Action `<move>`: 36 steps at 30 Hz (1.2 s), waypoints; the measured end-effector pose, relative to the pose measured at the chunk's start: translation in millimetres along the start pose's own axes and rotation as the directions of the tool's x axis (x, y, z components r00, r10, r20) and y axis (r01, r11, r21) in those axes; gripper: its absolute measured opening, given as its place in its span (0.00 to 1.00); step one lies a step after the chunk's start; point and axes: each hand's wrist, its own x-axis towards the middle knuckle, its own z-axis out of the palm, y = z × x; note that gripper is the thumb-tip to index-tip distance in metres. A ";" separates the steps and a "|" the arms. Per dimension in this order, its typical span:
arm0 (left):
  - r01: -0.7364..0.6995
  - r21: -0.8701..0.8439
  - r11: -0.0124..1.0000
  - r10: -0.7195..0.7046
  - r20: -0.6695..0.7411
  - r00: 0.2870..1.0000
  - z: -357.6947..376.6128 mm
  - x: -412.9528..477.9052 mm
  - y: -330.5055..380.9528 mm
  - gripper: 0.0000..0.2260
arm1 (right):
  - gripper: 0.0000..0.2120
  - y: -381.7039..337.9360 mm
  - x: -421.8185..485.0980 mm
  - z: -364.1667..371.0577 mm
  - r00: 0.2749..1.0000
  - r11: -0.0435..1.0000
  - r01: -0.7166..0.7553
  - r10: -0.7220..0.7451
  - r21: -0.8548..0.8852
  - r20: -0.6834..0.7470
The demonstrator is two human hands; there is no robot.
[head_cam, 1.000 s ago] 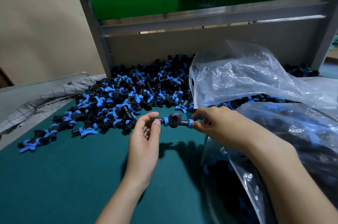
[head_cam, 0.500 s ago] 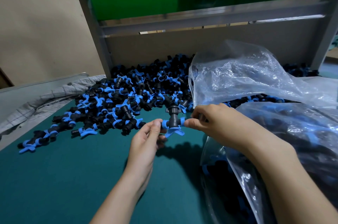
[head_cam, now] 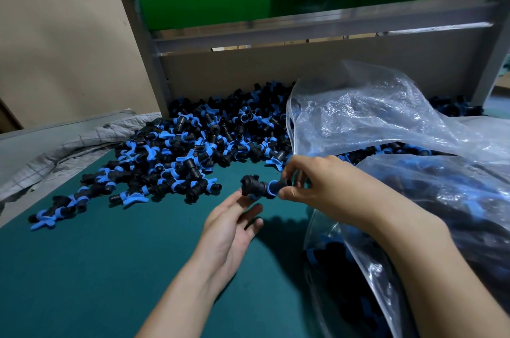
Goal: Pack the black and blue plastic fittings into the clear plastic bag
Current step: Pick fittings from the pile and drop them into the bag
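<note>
Head view, left hand released fitting

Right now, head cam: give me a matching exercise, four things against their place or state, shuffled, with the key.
Things:
1 left hand
2 right hand
3 clear plastic bag
4 grey cloth

States:
A pinches a fitting
B lies at the left edge of the table
C open, holds nothing
D on the right, fittings inside

Pairs: 1-C; 2-A; 3-D; 4-B
</note>
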 end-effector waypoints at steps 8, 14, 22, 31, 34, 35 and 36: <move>-0.215 0.066 0.974 0.210 0.067 0.975 0.3 -6.0 11.3 0.10 | 0.07 0.6 -4.4 2.2 0.992 0.995 -0.056 0.065 -0.082 0.107; -0.229 0.069 0.971 0.223 0.085 0.971 3.9 -9.3 10.7 0.10 | 0.06 0.6 -4.9 1.3 0.989 0.991 -0.079 0.092 -0.111 0.117; -0.254 0.118 0.960 0.254 0.014 0.967 -0.6 -5.4 11.1 0.06 | 0.06 -3.3 -7.3 -1.8 0.996 0.992 -0.074 0.078 -0.100 0.040; -0.122 0.203 0.972 0.144 -0.097 0.985 4.5 -5.2 7.3 0.12 | 0.30 -33.4 -15.3 -20.4 0.976 0.999 -0.035 0.038 0.019 -0.217; -0.100 0.265 0.959 0.085 0.067 0.994 16.5 -17.4 -5.6 0.16 | 0.31 -48.3 -17.7 -22.6 0.956 0.995 0.051 -0.025 0.081 -0.293; -0.099 0.286 0.953 0.069 0.114 0.991 22.0 -22.0 -9.6 0.16 | 0.31 -51.5 -18.2 -22.8 0.949 0.993 0.080 -0.050 0.085 -0.311; -0.097 0.299 0.949 0.051 0.155 0.987 30.8 -27.5 -13.6 0.15 | 0.31 -53.7 -19.0 -22.8 0.943 0.990 0.110 -0.078 0.085 -0.323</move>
